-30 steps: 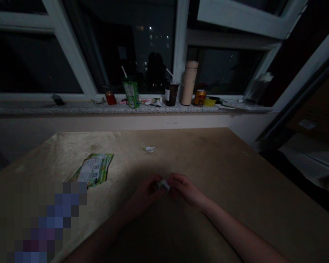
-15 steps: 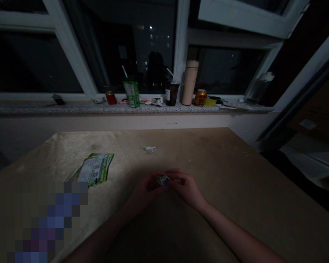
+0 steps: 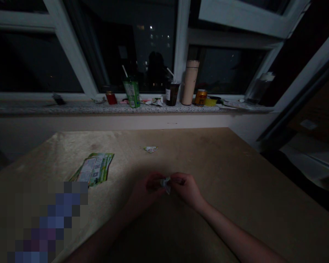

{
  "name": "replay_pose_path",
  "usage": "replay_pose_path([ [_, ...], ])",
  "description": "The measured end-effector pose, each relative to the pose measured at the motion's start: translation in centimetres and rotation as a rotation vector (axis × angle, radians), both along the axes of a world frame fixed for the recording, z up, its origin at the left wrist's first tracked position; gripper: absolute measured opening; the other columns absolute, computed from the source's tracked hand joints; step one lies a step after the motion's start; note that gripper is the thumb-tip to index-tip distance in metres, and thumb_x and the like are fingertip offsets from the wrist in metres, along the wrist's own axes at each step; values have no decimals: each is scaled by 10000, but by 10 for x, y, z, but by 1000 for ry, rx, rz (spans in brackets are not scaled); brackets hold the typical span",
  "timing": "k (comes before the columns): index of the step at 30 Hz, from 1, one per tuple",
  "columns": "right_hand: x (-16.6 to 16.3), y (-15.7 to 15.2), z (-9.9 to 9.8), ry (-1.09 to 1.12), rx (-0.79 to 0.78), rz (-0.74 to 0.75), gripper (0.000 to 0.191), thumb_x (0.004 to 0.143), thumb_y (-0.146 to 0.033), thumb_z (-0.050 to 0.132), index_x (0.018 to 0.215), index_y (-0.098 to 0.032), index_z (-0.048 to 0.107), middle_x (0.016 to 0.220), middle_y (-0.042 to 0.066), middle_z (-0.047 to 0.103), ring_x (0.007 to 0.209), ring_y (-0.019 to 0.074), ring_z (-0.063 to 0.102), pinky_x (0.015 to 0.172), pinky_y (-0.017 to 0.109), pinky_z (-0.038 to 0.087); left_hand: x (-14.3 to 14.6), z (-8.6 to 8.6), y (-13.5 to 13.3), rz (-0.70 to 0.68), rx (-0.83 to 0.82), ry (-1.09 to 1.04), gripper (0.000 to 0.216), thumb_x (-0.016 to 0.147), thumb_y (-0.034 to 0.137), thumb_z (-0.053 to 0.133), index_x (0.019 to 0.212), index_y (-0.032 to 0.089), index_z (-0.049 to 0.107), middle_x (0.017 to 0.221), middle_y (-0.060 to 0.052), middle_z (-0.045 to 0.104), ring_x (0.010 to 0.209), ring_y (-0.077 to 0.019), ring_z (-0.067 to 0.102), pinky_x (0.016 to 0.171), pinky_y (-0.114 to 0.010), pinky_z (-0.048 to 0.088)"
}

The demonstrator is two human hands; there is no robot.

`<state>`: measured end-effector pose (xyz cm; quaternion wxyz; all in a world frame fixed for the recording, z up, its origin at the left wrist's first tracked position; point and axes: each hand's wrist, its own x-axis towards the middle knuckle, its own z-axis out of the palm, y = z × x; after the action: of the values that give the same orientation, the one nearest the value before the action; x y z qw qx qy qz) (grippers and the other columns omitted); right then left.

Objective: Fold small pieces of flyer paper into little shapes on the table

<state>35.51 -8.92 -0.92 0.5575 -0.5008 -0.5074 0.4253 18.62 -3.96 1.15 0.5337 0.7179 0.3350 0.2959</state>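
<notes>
Tan and matte, the worktop (image 3: 235, 175) fills our head view, dim under night windows. Our left hand (image 3: 145, 191) and right hand (image 3: 185, 186) meet over its middle, fingers pinched closed on a small crumpled paper piece (image 3: 166, 182) held between them. A folded paper triangle (image 3: 150, 149) lies farther back; green printed leaflets (image 3: 94, 170) lie flat to our left. Cans, cups and a tall cylindrical flask (image 3: 189, 82) crowd the speckled stone windowsill (image 3: 71, 107).
</notes>
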Motion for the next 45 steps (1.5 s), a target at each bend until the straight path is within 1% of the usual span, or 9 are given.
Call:
replay_pose_path([
  [5, 1, -1, 0, -56, 50, -40, 128, 724, -208, 619, 787, -184, 728, 742, 51, 698, 662, 174, 634, 570, 252, 476, 2, 3, -2, 43, 6, 21, 279, 746, 253, 602, 1022, 223, 573, 961, -17, 694, 904, -225, 656, 844, -375, 484],
  [11, 2, -5, 9, -208, 295, -23, 165, 788, -190, 620, 882, -254, 740, 947, 76, 660, 868, 195, 632, 732, 311, 506, 2, 6, 0, 72, -62, 3, 265, 744, 257, 557, 1005, 223, 588, 845, 3, 699, 799, -223, 665, 755, -358, 501],
  [19, 7, -5, 16, -244, 319, 59, 157, 792, -308, 683, 937, -275, 734, 1011, 67, 638, 958, 197, 607, 825, 332, 492, 1, 7, -2, 95, -150, -55, 197, 749, 335, 571, 896, 206, 596, 787, 2, 676, 792, -230, 650, 737, -338, 493],
  [24, 7, -5, 14, -209, 299, 59, 135, 766, -332, 708, 879, -269, 746, 1012, 71, 633, 974, 202, 600, 832, 342, 491, 1, 7, -2, 100, -142, -41, 195, 785, 371, 527, 839, 202, 608, 811, -1, 662, 814, -220, 634, 744, -322, 479],
  [28, 4, -4, 12, -144, 225, 47, 150, 710, -339, 748, 824, -242, 734, 1000, 67, 637, 960, 202, 603, 831, 341, 490, 2, 6, 1, 99, -125, 17, 191, 694, 366, 662, 753, 199, 589, 735, 8, 664, 759, -231, 638, 700, -326, 472],
  [32, 2, -2, 9, 7, 44, 68, 402, 660, -357, 767, 1019, -212, 662, 893, 45, 672, 815, 186, 643, 722, 308, 518, 1, 8, 3, 85, -131, 31, 361, 688, 349, 687, 1001, 215, 566, 772, 9, 702, 754, -239, 671, 689, -346, 492],
  [38, 4, -1, 7, -123, 15, 57, 220, 767, -391, 660, 746, -178, 710, 740, 37, 660, 693, 161, 613, 612, 258, 461, 2, 10, -5, 65, -15, 117, 233, 725, 308, 665, 935, 216, 629, 870, -20, 717, 825, -243, 680, 740, -350, 513],
  [42, 1, -2, 7, -167, 87, 11, 194, 773, -337, 656, 689, -172, 714, 719, 42, 661, 679, 155, 608, 604, 251, 443, 2, 6, -9, 23, 41, 112, 230, 770, 282, 620, 995, 241, 645, 951, -13, 710, 879, -231, 668, 789, -332, 504],
  [45, 0, -3, 8, -127, 7, 1, 188, 759, -332, 655, 694, -166, 713, 674, 36, 670, 609, 148, 604, 536, 237, 430, 1, 4, -8, -23, 86, 139, 195, 809, 292, 595, 989, 251, 659, 941, -3, 712, 857, -224, 670, 780, -318, 501],
])
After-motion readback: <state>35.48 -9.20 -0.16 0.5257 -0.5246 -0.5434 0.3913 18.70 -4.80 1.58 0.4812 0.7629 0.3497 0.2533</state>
